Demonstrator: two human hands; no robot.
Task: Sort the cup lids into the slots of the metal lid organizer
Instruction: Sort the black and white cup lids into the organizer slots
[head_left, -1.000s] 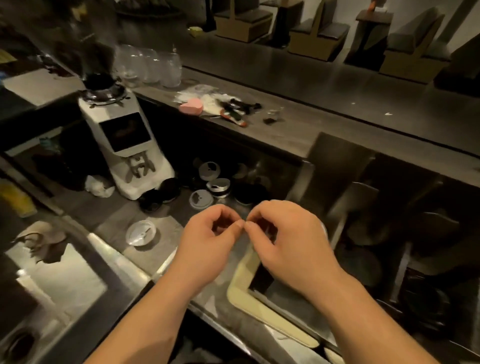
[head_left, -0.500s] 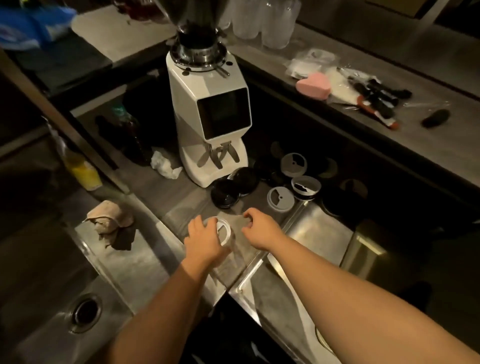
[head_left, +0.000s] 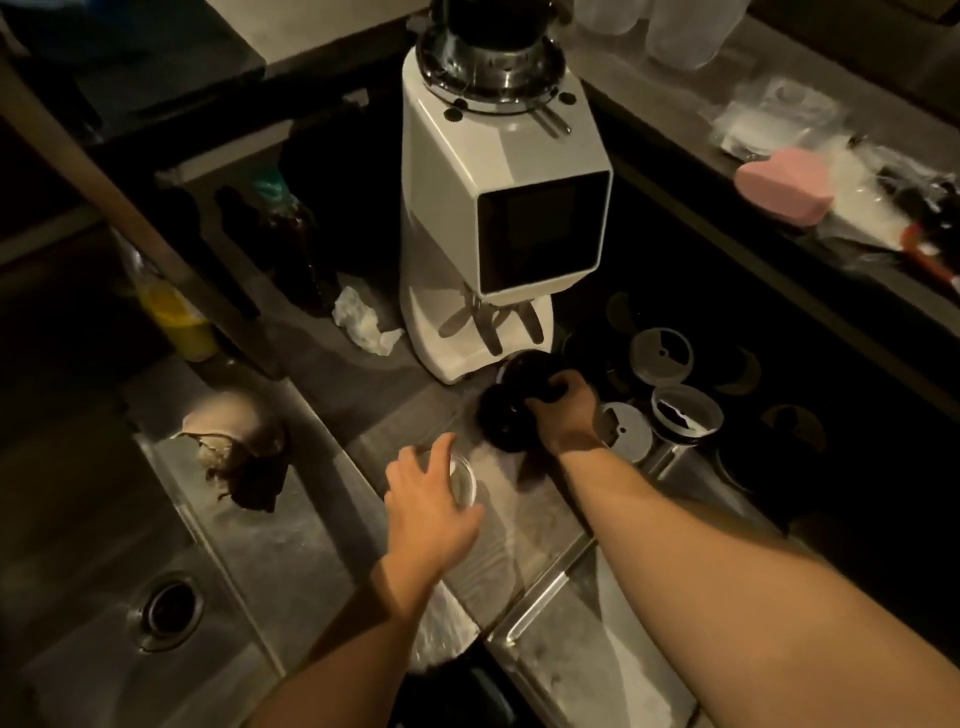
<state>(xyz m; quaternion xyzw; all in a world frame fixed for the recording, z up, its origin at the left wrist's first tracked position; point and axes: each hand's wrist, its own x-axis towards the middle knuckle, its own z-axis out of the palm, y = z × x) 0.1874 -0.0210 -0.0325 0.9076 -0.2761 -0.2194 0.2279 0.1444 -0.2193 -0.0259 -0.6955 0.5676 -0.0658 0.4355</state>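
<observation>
Beneath hands (head_left: 428, 501) (head_left: 563, 410): clear lid (head_left: 464, 480), black lid (head_left: 500, 425)

Dim, warm light falls from above onto the middle of the tabletop (head_left: 395, 415), leaving its far right corner and left edge almost black. The white grinder (head_left: 483, 218) is the brightest surface, with sharp glints on its chrome collar. The steel sink (head_left: 260, 545) gives soft, smeared reflections. Both forearms glow orange, and the right one throws a dark shadow beside its wrist. The black lids (head_left: 498, 421) at the right grip (head_left: 563, 410) merge into the darkness. The clear lid (head_left: 462, 480) under the left grip (head_left: 426, 509) shows only a pale sheen. Detail is soft and grainy throughout, and straight edges bow towards the frame borders.
</observation>
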